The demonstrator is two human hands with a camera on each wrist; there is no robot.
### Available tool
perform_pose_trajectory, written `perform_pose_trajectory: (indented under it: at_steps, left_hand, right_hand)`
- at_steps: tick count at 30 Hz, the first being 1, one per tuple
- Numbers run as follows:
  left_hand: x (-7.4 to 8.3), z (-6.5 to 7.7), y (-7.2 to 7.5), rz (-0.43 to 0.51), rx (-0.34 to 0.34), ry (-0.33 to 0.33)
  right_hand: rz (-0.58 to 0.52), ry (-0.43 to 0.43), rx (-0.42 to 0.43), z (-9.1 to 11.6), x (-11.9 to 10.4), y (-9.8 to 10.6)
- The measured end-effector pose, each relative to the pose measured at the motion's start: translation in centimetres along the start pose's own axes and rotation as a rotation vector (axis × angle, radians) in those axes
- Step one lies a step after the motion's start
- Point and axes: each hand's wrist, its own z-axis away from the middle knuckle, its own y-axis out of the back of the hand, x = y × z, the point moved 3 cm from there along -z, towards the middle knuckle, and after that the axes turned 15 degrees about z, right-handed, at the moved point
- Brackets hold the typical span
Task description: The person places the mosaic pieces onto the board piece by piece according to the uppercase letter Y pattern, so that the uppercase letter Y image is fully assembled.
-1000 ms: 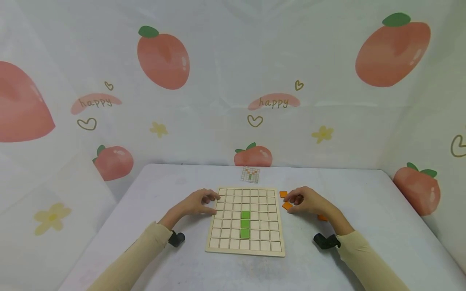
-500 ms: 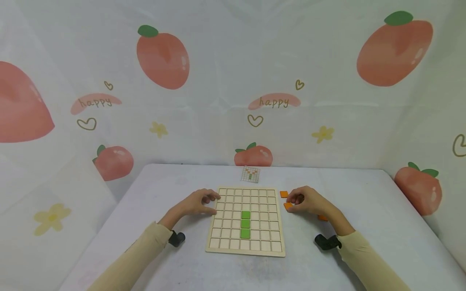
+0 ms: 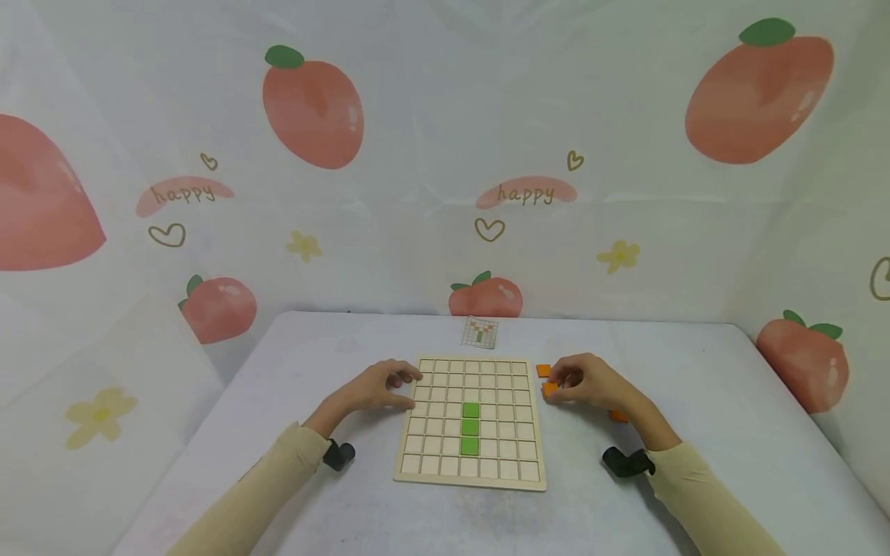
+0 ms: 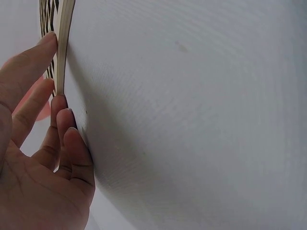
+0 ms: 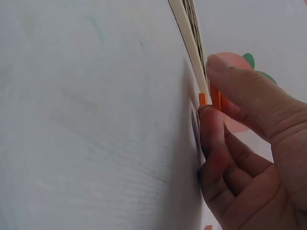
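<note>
My left hand [image 3: 378, 386] is at the left edge of a pale wooden grid board [image 3: 469, 484]. In the left wrist view, its thumb and index fingertip rest on the board's rim [image 4: 62, 52], while the other fingers bend loosely beside it. Beyond the board's right edge, my right hand [image 3: 589, 382] pinches a square orange tile [image 3: 550, 388] between thumb and fingers. The right wrist view has orange [image 5: 217, 98] showing at the fingertips. Another orange tile [image 3: 544, 371] lies just behind. Three green tiles [image 3: 470, 427] form a column in the grid.
A small card [image 3: 480, 333] with a printed coloured grid pattern lies behind the board. Partly hidden by the right wrist is another orange tile [image 3: 619, 416]. The white table [image 3: 348, 517] ends at a patterned cloth backdrop [image 3: 417, 255].
The right hand has shifted slightly right and now pinches the nearer orange tile, which has turned and looks slightly raised. The left hand stays at the board's edge.
</note>
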Motion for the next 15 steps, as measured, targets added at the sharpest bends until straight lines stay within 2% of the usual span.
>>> perform_pose_trajectory:
  at_steps: [15]
  left_hand:
    - [-0.1,-0.1,-0.1,-0.023,0.009,0.016]
  right_hand:
    - [-0.170,0.089,-0.007,-0.5,-1.3,-0.3]
